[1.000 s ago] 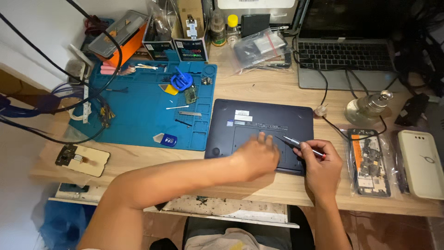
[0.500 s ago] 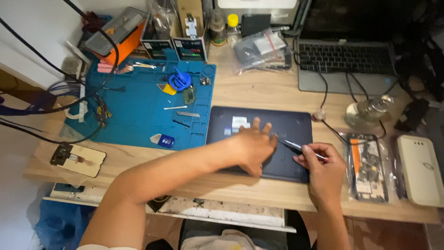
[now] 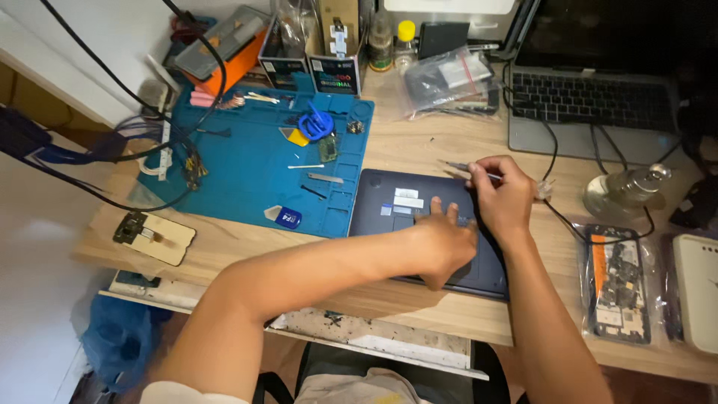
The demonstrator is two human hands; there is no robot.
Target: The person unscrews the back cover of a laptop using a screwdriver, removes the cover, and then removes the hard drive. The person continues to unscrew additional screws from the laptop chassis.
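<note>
A dark blue laptop (image 3: 389,209) lies bottom side up on the wooden desk (image 3: 419,150), with white stickers on its base. My left hand (image 3: 445,243) rests flat on the laptop's base, fingers spread. My right hand (image 3: 505,196) is over the laptop's far right edge and grips a thin screwdriver (image 3: 467,168), whose tip points left above the desk just past the laptop's far edge.
A blue work mat (image 3: 247,168) with small tools and parts lies left of the laptop. An open grey laptop (image 3: 591,105) stands at the back right. A bagged circuit board (image 3: 617,280), a white device (image 3: 695,288), a metal lamp base (image 3: 624,191) and cables crowd the right.
My right hand has moved with the screwdriver from the laptop's near right corner up to its far edge. My left hand slid right across the base.
</note>
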